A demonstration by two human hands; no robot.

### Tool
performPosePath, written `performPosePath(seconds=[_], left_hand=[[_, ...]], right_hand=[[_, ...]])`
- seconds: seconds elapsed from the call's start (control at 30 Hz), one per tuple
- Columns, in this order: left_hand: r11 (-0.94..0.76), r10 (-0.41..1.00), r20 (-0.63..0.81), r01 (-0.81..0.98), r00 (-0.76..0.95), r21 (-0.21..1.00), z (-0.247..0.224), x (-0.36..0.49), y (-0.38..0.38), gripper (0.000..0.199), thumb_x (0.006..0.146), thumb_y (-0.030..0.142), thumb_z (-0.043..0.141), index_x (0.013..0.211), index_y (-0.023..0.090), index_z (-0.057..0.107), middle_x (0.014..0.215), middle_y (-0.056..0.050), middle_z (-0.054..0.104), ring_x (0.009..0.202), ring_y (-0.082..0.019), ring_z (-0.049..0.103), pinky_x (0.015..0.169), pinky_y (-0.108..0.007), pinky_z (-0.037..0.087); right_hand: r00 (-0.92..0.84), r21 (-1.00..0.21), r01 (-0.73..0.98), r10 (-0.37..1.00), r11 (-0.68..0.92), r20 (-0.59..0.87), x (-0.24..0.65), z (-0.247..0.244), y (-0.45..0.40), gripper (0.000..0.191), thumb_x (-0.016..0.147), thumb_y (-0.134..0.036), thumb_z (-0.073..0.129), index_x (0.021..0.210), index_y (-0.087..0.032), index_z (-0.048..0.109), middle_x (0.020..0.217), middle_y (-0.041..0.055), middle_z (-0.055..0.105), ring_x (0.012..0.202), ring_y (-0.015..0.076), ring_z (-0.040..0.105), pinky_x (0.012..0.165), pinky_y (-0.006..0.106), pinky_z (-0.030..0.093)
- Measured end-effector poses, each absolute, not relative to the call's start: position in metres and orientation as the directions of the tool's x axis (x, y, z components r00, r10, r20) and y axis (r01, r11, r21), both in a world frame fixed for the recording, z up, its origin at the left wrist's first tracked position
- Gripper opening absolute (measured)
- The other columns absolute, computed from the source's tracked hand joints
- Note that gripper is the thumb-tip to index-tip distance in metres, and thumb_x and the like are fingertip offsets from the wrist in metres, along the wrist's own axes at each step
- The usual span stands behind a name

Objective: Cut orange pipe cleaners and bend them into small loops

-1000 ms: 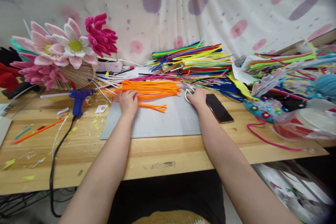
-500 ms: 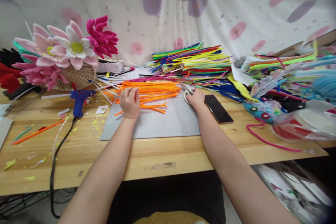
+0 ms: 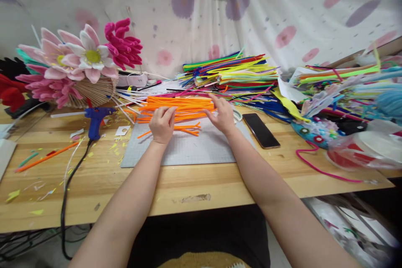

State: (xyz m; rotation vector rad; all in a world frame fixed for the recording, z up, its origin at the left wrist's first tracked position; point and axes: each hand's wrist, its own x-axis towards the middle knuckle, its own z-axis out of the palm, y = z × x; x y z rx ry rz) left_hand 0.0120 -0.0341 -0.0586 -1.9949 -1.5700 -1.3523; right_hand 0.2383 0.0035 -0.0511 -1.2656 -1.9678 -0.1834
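A bundle of orange pipe cleaners (image 3: 185, 102) lies across the grey cutting mat (image 3: 194, 150), with a few loose ones nearer its front. My left hand (image 3: 162, 125) is over the left part of them, fingers curled and thumb and fingertips together; what they pinch, if anything, is hidden. At the right ends of the bundle, my right hand (image 3: 222, 115) is open, thumb and fingers spread apart. Just right of that hand are the pale handles of the scissors (image 3: 238, 115), their blades mostly hidden behind it.
A black phone (image 3: 261, 130) lies right of the mat. To the left stands a blue glue gun (image 3: 95, 123) with its cord (image 3: 65, 201) trailing off the front edge. Fuzzy flowers (image 3: 91, 55) fill the back left; coloured pipe cleaners (image 3: 232, 71) are piled behind. Yellow scraps (image 3: 113, 146) litter the table.
My right hand has let go of the scissors and moved left to the ends of the orange pipe cleaners. My left hand has shifted slightly right.
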Motion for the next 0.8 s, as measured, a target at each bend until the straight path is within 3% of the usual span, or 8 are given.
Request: performPosePath(seconds=[0.1, 0.2, 0.3, 0.37, 0.47, 0.57, 0.7, 0.8], left_hand=[[-0.416, 0.67, 0.742, 0.837, 0.018, 0.355, -0.058, 0.017, -0.038, 0.032, 0.088, 0.034, 0.039, 0.101, 0.02, 0.064, 0.089, -0.009, 0.062, 0.084, -0.017, 0.056, 0.074, -0.026, 0.038], [-0.37, 0.75, 0.661, 0.827, -0.002, 0.422, -0.057, 0.02, -0.04, 0.034, 0.088, 0.036, 0.038, 0.107, 0.019, 0.06, 0.093, -0.008, 0.063, 0.083, -0.017, 0.058, 0.071, -0.025, 0.039], [-0.352, 0.81, 0.587, 0.797, -0.003, 0.49, -0.055, 0.021, -0.038, 0.033, 0.088, 0.034, 0.036, 0.107, 0.017, 0.058, 0.1, -0.009, 0.063, 0.09, -0.019, 0.057, 0.074, -0.026, 0.04], [-0.375, 0.834, 0.552, 0.736, 0.002, 0.563, -0.054, 0.023, -0.037, 0.032, 0.088, 0.033, 0.034, 0.102, 0.016, 0.059, 0.1, -0.009, 0.062, 0.094, -0.019, 0.056, 0.077, -0.027, 0.04], [-0.39, 0.888, 0.46, 0.536, 0.005, 0.748, -0.058, 0.031, -0.035, 0.032, 0.089, 0.033, 0.033, 0.097, 0.016, 0.059, 0.095, -0.008, 0.063, 0.09, -0.017, 0.057, 0.079, -0.028, 0.042], [-0.241, 0.968, 0.25, 0.287, 0.007, 0.927, -0.065, 0.04, -0.034, 0.029, 0.087, 0.032, 0.037, 0.087, 0.015, 0.06, 0.085, -0.005, 0.064, 0.077, -0.014, 0.058, 0.072, -0.026, 0.045], [0.059, 0.998, -0.059, -0.02, -0.007, 0.998, -0.064, 0.048, -0.036, 0.021, 0.085, 0.025, 0.042, 0.078, 0.014, 0.058, 0.076, -0.004, 0.064, 0.068, -0.011, 0.059, 0.063, -0.023, 0.049], [0.176, 0.984, -0.168, -0.165, 0.061, 0.97, -0.056, 0.048, -0.04, 0.016, 0.085, 0.025, 0.044, 0.086, 0.015, 0.058, 0.074, -0.002, 0.064, 0.06, -0.01, 0.06, 0.058, -0.023, 0.05]], right_hand=[[-0.217, -0.296, 0.827, 0.758, 0.477, 0.615, 0.222, -0.052, 0.002, 0.03, 0.087, -0.037, 0.037, 0.093, -0.019, 0.061, 0.084, 0.0083, 0.056, 0.085, 0.0198, 0.05, 0.077, 0.031, 0.037], [-0.048, -0.448, 0.796, 0.781, 0.406, 0.622, 0.22, -0.052, 0.003, 0.034, 0.089, -0.036, 0.031, 0.087, -0.018, 0.06, 0.084, 0.0084, 0.056, 0.083, 0.0188, 0.051, 0.075, 0.03, 0.038], [0.122, -0.625, 0.666, 0.767, 0.407, 0.63, 0.222, -0.045, 0.0, 0.035, 0.088, -0.042, 0.033, 0.09, -0.019, 0.059, 0.085, 0.0074, 0.055, 0.083, 0.0179, 0.051, 0.074, 0.03, 0.039], [0.17, -0.742, 0.492, 0.786, 0.455, 0.594, 0.219, -0.04, -0.002, 0.034, 0.084, -0.047, 0.039, 0.087, -0.019, 0.059, 0.081, 0.005, 0.055, 0.079, 0.0166, 0.051, 0.071, 0.029, 0.039], [0.103, -0.88, 0.13, 0.877, 0.456, 0.469, 0.207, -0.036, -0.004, 0.031, 0.078, -0.05, 0.05, 0.078, -0.02, 0.06, 0.067, 0.0002, 0.051, 0.063, 0.0119, 0.048, 0.059, 0.025, 0.037], [-0.067, -0.938, -0.127, 0.941, 0.322, 0.332, 0.194, -0.042, -0.005, 0.029, 0.072, -0.048, 0.058, 0.068, -0.019, 0.06, 0.055, -0.003, 0.047, 0.05, 0.0073, 0.041, 0.05, 0.022, 0.032], [-0.235, -0.962, -0.241, 0.954, 0.128, 0.186, 0.18, -0.054, -0.008, 0.03, 0.066, -0.047, 0.064, 0.067, -0.017, 0.06, 0.052, -0.0041, 0.049, 0.044, 0.0053, 0.039, 0.044, 0.02, 0.029], [-0.274, -0.959, -0.273, 0.949, 0.08, 0.157, 0.176, -0.06, -0.008, 0.031, 0.063, -0.047, 0.066, 0.072, -0.017, 0.061, 0.056, -0.0035, 0.055, 0.044, 0.0047, 0.04, 0.045, 0.02, 0.031]])
